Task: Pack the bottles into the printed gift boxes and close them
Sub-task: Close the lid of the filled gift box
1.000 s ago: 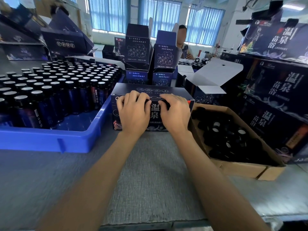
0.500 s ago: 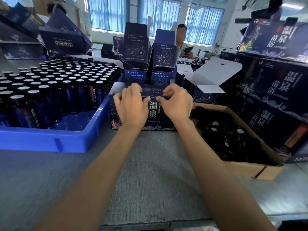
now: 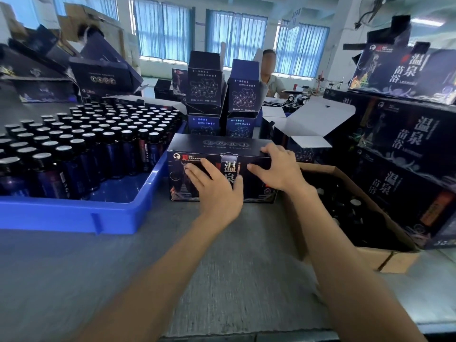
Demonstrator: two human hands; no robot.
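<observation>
box in hand: a dark navy printed cardboard gift box is seen lying on its long side on the grey surface, between the blue plastic tray and the brown corrugated carton; its top flap looks shut and tucked.
done so far: this one box is judged packed and closed; stacked closed boxes of the same print are seen at the right.
left to do: many dark blue capped bottles are seen upright in the tray, unpacked; open upright boxes and a white-lined open box wait behind.
left hand: laid flat on the box's front face, fingers loosely spread, nothing pinched.
right hand: set over the box's upper right corner, fingers spread and curled onto the top edge, thumb on the front face; touching, not a closed grip.
next step (judgement): the box is probably to be lifted or slid aside to the finished stack.
</observation>
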